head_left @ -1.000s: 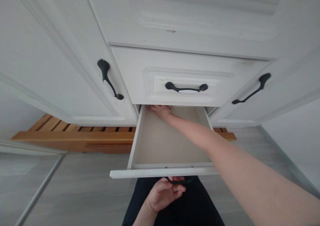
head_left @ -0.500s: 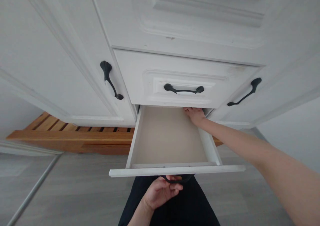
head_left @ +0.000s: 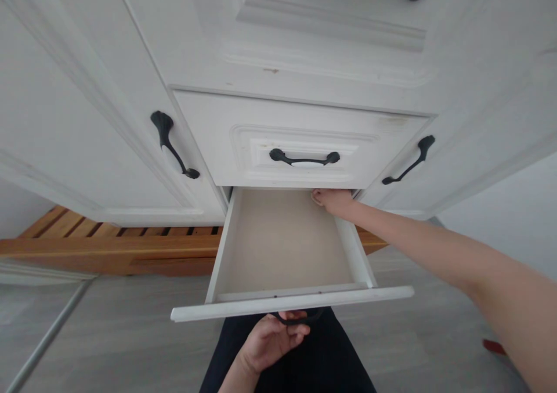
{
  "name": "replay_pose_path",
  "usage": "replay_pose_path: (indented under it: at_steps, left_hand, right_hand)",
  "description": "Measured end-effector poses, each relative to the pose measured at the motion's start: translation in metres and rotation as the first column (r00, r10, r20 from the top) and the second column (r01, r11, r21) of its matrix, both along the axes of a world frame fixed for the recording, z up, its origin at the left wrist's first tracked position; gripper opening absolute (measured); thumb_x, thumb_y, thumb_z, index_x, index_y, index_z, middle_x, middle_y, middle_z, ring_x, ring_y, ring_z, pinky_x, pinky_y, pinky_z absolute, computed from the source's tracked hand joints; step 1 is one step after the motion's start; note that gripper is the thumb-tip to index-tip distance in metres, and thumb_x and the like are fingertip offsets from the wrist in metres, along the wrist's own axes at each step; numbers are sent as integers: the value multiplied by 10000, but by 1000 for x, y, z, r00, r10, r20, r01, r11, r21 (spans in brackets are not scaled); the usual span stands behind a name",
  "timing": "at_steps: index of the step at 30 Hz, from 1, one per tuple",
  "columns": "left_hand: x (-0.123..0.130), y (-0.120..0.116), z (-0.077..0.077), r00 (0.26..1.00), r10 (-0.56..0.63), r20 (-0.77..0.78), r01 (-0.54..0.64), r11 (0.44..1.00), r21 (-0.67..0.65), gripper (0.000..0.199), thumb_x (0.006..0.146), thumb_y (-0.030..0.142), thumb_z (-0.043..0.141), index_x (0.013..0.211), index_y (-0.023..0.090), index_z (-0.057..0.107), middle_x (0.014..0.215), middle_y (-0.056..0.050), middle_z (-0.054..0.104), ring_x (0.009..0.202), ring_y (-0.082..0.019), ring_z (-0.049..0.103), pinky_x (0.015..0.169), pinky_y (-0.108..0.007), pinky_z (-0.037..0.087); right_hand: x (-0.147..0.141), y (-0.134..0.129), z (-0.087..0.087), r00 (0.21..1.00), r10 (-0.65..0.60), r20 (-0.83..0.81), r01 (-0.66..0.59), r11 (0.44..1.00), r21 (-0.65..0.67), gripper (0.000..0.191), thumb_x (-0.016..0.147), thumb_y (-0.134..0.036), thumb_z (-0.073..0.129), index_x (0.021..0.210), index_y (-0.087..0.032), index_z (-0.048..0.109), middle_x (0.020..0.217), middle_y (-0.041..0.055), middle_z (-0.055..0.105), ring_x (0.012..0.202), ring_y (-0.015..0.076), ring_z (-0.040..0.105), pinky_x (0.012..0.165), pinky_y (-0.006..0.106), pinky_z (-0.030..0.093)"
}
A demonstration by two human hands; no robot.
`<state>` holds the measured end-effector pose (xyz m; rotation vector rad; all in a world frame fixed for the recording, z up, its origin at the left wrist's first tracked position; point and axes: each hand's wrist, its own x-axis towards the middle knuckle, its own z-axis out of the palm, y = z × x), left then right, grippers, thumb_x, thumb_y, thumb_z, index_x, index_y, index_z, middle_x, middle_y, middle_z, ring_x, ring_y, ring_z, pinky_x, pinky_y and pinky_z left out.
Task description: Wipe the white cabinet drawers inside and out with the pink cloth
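A white drawer [head_left: 287, 242] stands pulled out of the cabinet, its pale bottom bare where it shows. Below its front panel, my left hand [head_left: 274, 338] has its fingers hooked round the dark drawer handle [head_left: 304, 318]. At the back right corner inside the drawer is my right hand [head_left: 333, 201], close to the right side wall and the lower edge of the drawer front above. Its fingers are curled in; whatever they hold, if anything, is hidden.
Above is a closed drawer front with a dark handle [head_left: 304, 158]. Cabinet doors with dark handles [head_left: 174, 146] flank it on both sides. A slatted wooden bench [head_left: 130, 245] runs beneath the cabinet. Something red [head_left: 494, 346] lies on the grey floor at right.
My right hand has gone from stretched fingers to curled ones at the drawer's back right. The left hand keeps its hold on the handle. The view has shifted slightly.
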<state>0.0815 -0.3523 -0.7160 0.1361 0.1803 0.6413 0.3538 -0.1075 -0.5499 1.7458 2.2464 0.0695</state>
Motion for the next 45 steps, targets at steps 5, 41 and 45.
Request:
replay_pose_path:
  at_steps: [5, 41, 45]
  left_hand:
    - [2, 1, -5, 1000, -3, 3, 3, 1000, -12, 231, 805, 84, 650, 881, 247, 795, 1188, -30, 765, 1073, -237, 721, 956, -339, 478]
    - [5, 6, 0, 1000, -9, 21, 9, 1000, -9, 278, 783, 38, 622, 857, 239, 798, 1138, -26, 778, 1059, -244, 730, 954, -331, 468]
    - [4, 5, 1, 1000, -16, 16, 16, 1000, -15, 275, 795, 44, 625, 859, 246, 800, 1144, -29, 777, 1056, -237, 732, 950, -326, 474]
  right_hand:
    - [7, 3, 11, 999, -23, -48, 27, 996, 80, 614, 973, -91, 235, 1562, -227, 342, 1404, 129, 591, 1302, 303, 507, 1090, 520, 374]
    - [-8, -96, 69, 889, -222, -400, -35, 839, -543, 260, 819, -259, 527, 992, -218, 716, 946, 42, 700, 857, 189, 628, 724, 278, 456]
    - [-29, -57, 40, 979, 77, -187, -93, 992, -81, 282, 937, -196, 463, 1094, -207, 698, 1121, 128, 678, 1118, 287, 587, 906, 409, 474]
